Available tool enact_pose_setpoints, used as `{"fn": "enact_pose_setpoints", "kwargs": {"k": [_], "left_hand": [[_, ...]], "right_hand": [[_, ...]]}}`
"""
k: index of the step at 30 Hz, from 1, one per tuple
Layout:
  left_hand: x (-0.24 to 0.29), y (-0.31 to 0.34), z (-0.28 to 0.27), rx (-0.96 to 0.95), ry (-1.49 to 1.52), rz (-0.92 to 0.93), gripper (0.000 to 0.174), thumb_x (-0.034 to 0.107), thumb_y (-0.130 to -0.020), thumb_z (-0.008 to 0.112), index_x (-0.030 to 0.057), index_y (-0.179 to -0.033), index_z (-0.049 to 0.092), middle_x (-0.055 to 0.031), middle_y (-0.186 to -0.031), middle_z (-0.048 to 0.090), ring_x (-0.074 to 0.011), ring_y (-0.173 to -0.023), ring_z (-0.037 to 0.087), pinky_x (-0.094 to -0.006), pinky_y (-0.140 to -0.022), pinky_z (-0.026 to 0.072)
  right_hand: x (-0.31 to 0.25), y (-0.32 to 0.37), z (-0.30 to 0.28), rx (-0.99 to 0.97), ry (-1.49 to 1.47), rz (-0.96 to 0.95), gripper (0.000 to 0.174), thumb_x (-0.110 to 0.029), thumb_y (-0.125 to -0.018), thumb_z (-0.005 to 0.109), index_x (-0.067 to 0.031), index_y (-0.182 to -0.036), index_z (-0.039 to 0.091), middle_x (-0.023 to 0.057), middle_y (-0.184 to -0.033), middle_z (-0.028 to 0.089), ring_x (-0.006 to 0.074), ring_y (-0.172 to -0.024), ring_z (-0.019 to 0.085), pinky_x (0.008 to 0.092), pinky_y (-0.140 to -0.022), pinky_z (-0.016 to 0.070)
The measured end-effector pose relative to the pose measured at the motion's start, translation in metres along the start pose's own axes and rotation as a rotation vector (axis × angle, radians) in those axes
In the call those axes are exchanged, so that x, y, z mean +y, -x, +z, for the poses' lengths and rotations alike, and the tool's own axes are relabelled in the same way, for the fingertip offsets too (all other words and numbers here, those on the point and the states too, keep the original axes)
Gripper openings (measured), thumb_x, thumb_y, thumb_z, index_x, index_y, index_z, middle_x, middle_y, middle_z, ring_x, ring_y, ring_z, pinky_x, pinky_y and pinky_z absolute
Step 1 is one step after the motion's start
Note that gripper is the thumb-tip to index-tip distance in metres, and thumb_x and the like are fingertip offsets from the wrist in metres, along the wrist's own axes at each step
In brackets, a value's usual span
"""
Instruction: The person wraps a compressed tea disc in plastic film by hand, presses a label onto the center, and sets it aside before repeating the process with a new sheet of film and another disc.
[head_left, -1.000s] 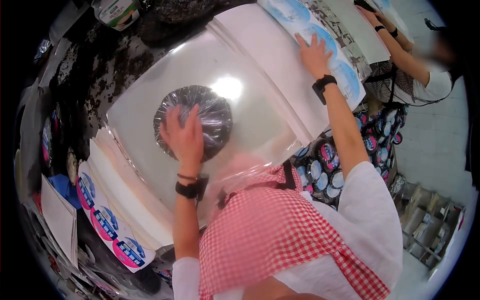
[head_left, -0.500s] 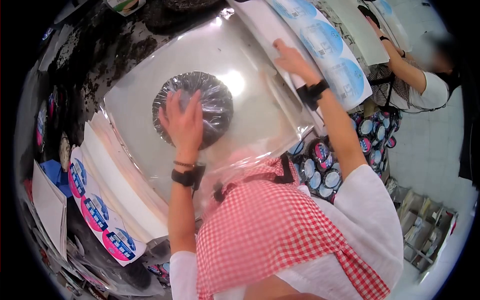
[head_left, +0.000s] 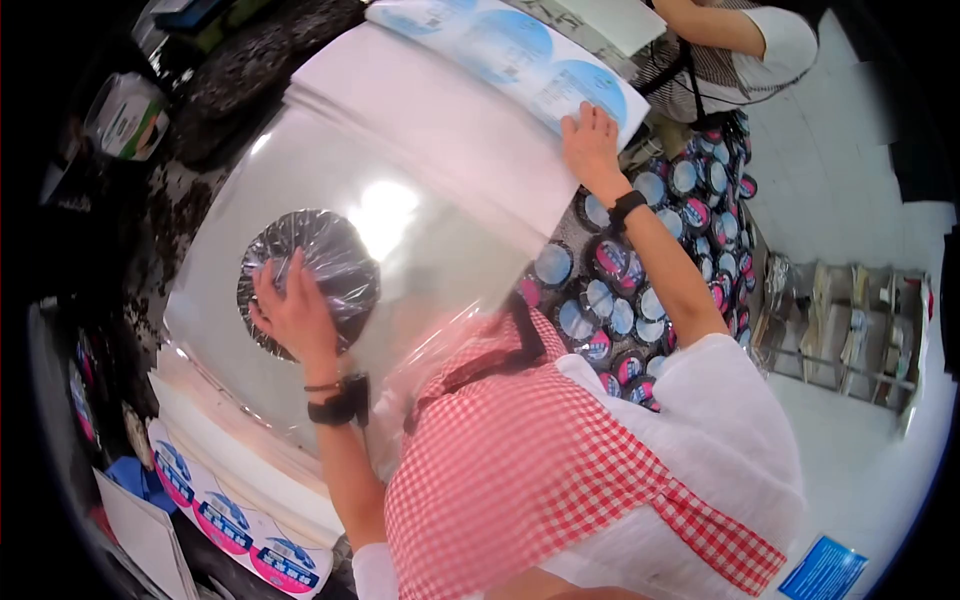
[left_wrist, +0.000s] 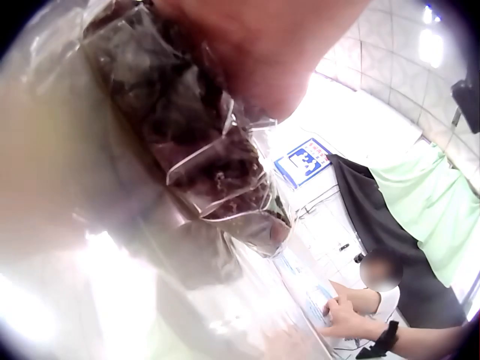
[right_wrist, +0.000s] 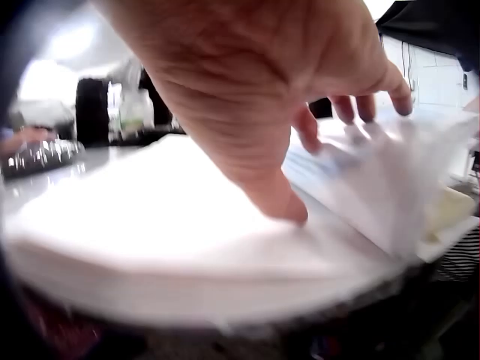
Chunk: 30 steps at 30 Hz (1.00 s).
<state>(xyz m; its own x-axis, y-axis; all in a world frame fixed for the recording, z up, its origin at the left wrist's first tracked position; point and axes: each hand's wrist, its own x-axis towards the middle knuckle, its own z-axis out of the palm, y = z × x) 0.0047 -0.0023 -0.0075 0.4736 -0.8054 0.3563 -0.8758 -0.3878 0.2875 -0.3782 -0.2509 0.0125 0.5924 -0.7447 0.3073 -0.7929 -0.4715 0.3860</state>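
My left hand [head_left: 298,315], fingers spread, rests on a round black disc [head_left: 345,265] wrapped in shiny clear plastic. In the left wrist view the dark wrapped bundle [left_wrist: 187,135] shows close up beneath the hand. Under the disc lie clear plastic sheets [head_left: 420,240], partly over white paper sheets [head_left: 450,125]. My right hand [head_left: 593,155] touches the near corner of blue-printed label sheets [head_left: 500,45]. The right wrist view shows those fingers spread over the lifted label sheets [right_wrist: 367,180], the thumb down on the white stack [right_wrist: 135,210].
Pink-and-blue label sheets [head_left: 225,525] lie at the left. Many wrapped round packs [head_left: 620,300] are heaped at the right. A clear jar [head_left: 128,120] stands at the far left, near loose dark material [head_left: 270,80]. Another person [head_left: 710,60] works at the upper right.
My right hand lifted off the blue label sheets, passed over the white paper, and is now at the labels' near corner. My left hand stays on the disc; the head view has shifted.
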Motion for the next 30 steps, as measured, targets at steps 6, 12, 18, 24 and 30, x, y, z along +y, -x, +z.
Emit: {"fn": "enact_pose_setpoints", "kwargs": {"k": [6, 12, 18, 24, 30], "left_hand": [[0.002, -0.001, -0.001, -0.019, -0.003, -0.011, 0.030, 0.029, -0.096, 0.050, 0.0292, -0.124, 0.062, -0.0067, -0.136, 0.049, -0.0256, -0.134, 0.038, -0.0514, -0.109, 0.0209], [-0.001, 0.000, 0.000, -0.034, -0.028, 0.005, 0.032, 0.030, -0.097, 0.048, 0.0271, -0.126, 0.061, -0.0062, -0.136, 0.048, -0.0256, -0.135, 0.036, -0.0526, -0.109, 0.0208], [-0.009, 0.000, 0.005, 0.020, -0.012, 0.049, 0.031, 0.029, -0.097, 0.049, 0.0289, -0.125, 0.062, -0.0058, -0.135, 0.049, -0.0254, -0.135, 0.037, -0.0527, -0.107, 0.0236], [-0.006, 0.001, 0.004, 0.024, -0.056, 0.043, 0.032, 0.027, -0.096, 0.050, 0.0292, -0.126, 0.060, -0.0060, -0.133, 0.050, -0.0257, -0.132, 0.040, -0.0521, -0.107, 0.0252], [-0.005, 0.000, 0.002, -0.032, -0.108, 0.031, 0.044, 0.029, -0.098, 0.045, 0.0205, -0.142, 0.045, -0.0061, -0.133, 0.051, -0.0243, -0.131, 0.040, -0.0489, -0.109, 0.0197]], "right_hand": [[0.007, 0.008, 0.022, 0.066, 0.160, 0.014, 0.014, -0.012, -0.074, 0.059, -0.0076, -0.087, 0.055, 0.0148, -0.093, 0.051, 0.0315, -0.087, 0.051, 0.0423, -0.065, 0.0447], [0.000, 0.005, 0.019, 0.003, 0.177, -0.060, 0.011, -0.018, -0.075, 0.059, -0.0072, -0.077, 0.061, 0.0164, -0.096, 0.052, 0.0315, -0.087, 0.050, 0.0417, -0.064, 0.0444], [0.015, 0.002, 0.011, -0.036, 0.126, -0.167, 0.009, -0.017, -0.072, 0.060, -0.0074, -0.070, 0.062, 0.0129, -0.089, 0.053, 0.0285, -0.083, 0.053, 0.0344, -0.061, 0.0483], [0.024, 0.008, 0.002, 0.127, 0.068, -0.148, 0.009, -0.015, -0.076, 0.058, -0.0090, -0.083, 0.059, 0.0111, -0.087, 0.052, 0.0265, -0.080, 0.054, 0.0393, -0.068, 0.0504], [0.151, -0.001, -0.021, 0.278, -0.598, 0.592, 0.014, -0.018, -0.086, 0.058, -0.0053, -0.087, 0.062, 0.0140, -0.087, 0.064, 0.0302, -0.079, 0.061, 0.0387, -0.073, 0.0480]]}}
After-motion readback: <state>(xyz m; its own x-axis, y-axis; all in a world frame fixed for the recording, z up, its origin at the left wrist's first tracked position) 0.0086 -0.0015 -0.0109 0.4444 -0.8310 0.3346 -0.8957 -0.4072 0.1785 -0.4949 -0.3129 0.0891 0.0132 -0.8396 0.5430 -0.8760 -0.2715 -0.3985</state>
